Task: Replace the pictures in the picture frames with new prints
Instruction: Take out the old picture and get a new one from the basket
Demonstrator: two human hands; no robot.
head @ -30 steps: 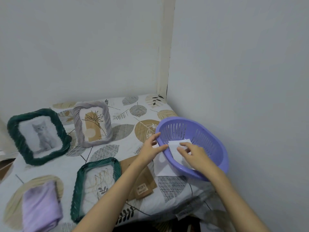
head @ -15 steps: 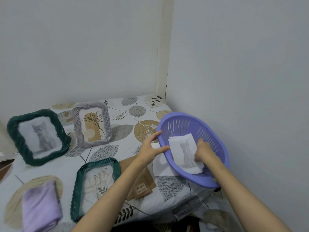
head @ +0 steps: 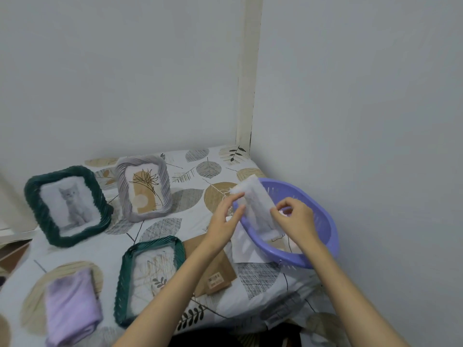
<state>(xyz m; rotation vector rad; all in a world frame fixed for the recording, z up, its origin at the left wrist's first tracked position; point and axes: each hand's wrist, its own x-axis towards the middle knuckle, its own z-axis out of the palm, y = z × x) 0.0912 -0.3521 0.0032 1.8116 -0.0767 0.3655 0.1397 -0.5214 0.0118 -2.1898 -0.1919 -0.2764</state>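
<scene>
Both hands hold a white print [head: 258, 209] above the near-left rim of the purple basket [head: 325, 221], which sits at the right edge of the bed [head: 200, 171] against the wall; the left hand [head: 225, 219] pinches the print's left edge between thumb and fingers, while the right hand [head: 295, 219] has its fingers curled onto the right edge; the print is motion-blurred, so its picture cannot be made out. The step in hand looks like lifting a new print out of the basket; to do it well, keep the grip at the margins, hold the sheet flat rather than bowed, and carry it low toward the dark green frame [head: 150, 279] lying flat near the front edge. Two more frames stand toward the back-left corner: a green one with a kitten picture [head: 67, 204] and a grey one with a plant drawing [head: 144, 190]. A brown envelope [head: 215, 269] beside the flat frame bears a small label, too small to read; a folded lilac cloth [head: 71, 311] lies at the front-left; no other writing is legible.
</scene>
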